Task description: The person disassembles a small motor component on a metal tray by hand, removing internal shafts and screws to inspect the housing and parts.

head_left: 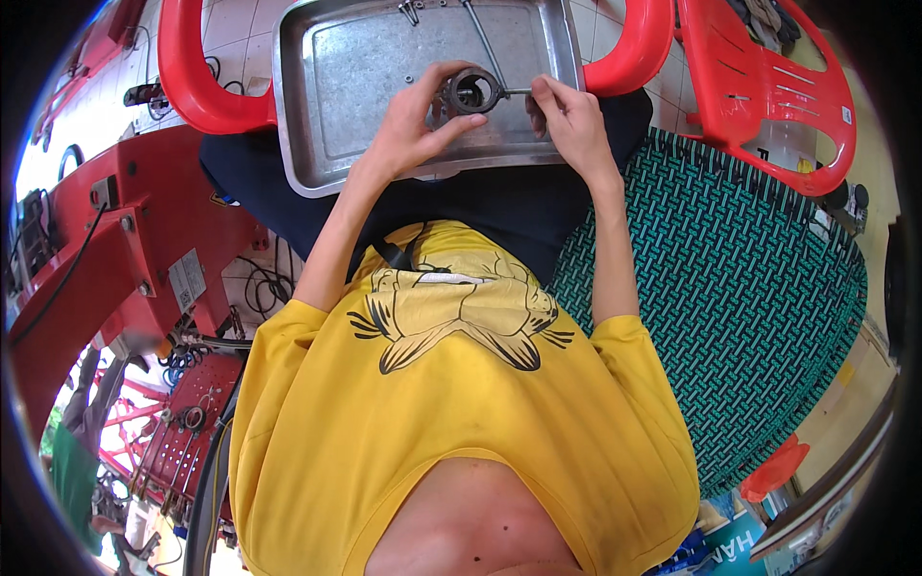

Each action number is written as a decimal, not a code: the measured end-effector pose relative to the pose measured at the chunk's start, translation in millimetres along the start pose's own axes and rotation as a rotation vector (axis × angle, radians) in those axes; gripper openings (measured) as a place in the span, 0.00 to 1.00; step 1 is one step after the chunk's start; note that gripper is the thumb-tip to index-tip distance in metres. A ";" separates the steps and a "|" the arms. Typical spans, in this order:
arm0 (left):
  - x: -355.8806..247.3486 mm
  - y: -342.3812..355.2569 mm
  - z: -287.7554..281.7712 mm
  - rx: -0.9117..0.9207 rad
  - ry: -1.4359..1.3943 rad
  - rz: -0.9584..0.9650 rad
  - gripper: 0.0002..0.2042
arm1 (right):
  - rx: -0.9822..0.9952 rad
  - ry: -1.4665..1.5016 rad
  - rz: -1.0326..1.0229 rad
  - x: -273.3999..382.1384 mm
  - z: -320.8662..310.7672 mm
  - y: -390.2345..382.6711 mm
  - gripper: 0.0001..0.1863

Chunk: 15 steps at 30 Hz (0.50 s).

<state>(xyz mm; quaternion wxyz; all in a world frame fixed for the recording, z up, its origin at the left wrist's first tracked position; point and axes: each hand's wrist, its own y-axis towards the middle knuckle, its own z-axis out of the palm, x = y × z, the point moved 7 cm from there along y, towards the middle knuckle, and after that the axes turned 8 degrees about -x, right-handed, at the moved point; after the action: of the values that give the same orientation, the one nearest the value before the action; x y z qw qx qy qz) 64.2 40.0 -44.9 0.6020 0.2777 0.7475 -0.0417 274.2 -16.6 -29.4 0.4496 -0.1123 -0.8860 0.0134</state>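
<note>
My left hand (423, 120) is wrapped round the side of a dark, ring-shaped metal part (492, 93), its thumb below and fingers above. Through the part's round opening some inner metal shows. From the right, my right hand (569, 120) pinches a thin metal rod (519, 92) whose tip meets the ring's side; its kind cannot be made out. Both hands are over a shallow metal tray (355, 125). A longer metal rod (485, 43) slants from the tray's far edge down to the ring, and I cannot tell whether it touches. Small metal pieces (410, 12) lie at the far side.
Beneath the tray are red plastic chair arms (216, 106). A second red chair (768, 91) stands at far right, beside a green-black woven seat (730, 298). Red machinery (144, 230) fills the left, with black cables (269, 283) near it.
</note>
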 end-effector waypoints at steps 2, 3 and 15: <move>-0.4 0.9 -0.2 0.001 -0.007 -0.002 0.30 | 0.015 -0.080 0.039 -3.1 1.9 2.8 0.19; -0.1 0.9 0.0 0.006 -0.014 -0.014 0.30 | -0.036 -0.033 -0.017 1.9 -0.3 1.3 0.20; 0.0 0.7 0.4 0.059 0.005 -0.049 0.29 | -0.014 0.109 -0.025 6.5 1.4 -1.1 0.22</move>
<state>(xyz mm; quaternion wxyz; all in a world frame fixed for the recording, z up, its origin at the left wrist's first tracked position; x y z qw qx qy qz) 64.9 40.4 -44.8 0.5903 0.2772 0.7541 -0.0779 269.2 -16.2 -25.0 0.4964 -0.1050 -0.8617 -0.0043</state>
